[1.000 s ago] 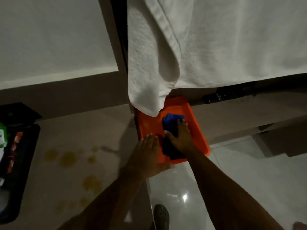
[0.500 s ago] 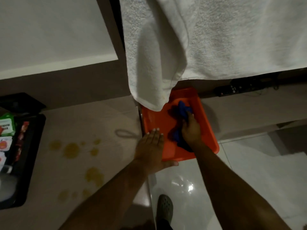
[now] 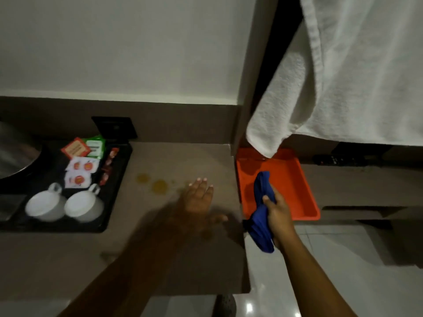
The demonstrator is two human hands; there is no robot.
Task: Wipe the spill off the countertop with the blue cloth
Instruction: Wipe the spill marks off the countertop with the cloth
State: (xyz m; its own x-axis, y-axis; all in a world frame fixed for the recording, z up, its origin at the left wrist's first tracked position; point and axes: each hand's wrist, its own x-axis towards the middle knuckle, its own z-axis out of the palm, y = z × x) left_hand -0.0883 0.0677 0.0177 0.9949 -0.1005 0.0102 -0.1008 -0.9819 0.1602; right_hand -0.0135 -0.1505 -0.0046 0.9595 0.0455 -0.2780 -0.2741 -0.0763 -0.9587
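- Blue cloth [image 3: 261, 216] hangs bunched in the right hand [image 3: 278, 211], gripped round its middle w/ fingers curled tight; top end sticks up over the orange tray [image 3: 297, 179], bottom end droops past the countertop's right edge, above the pale floor.
- Right hand sits at the tray's front-left corner, just beside the countertop [image 3: 160, 248] edge.
- Left hand [image 3: 199, 197] is flat & open, fingers spread, nothing in it, palm down over the brown countertop; motion-blurred, so can't tell if it touches the surface.
- Spill [image 3: 159, 186]: yellowish blotches on the countertop, just left of the left hand's fingertips; a smaller blotch further left; fainter marks near the hand, partly hidden by it.
- Orange tray sits to the right of the countertop, beyond a vertical brown panel; inside looks bare apart from the cloth end over it.
- White towel [image 3: 343, 76] hangs from above at right, its lowest corner dangling over the tray's back edge.
- Black tray [image 3: 114, 197] at left on the countertop holds two white cups [image 3: 45, 207] turned upside down, w/ sachets [image 3: 80, 170] behind them.
- Cloth & spill are apart; the left hand lies between them.
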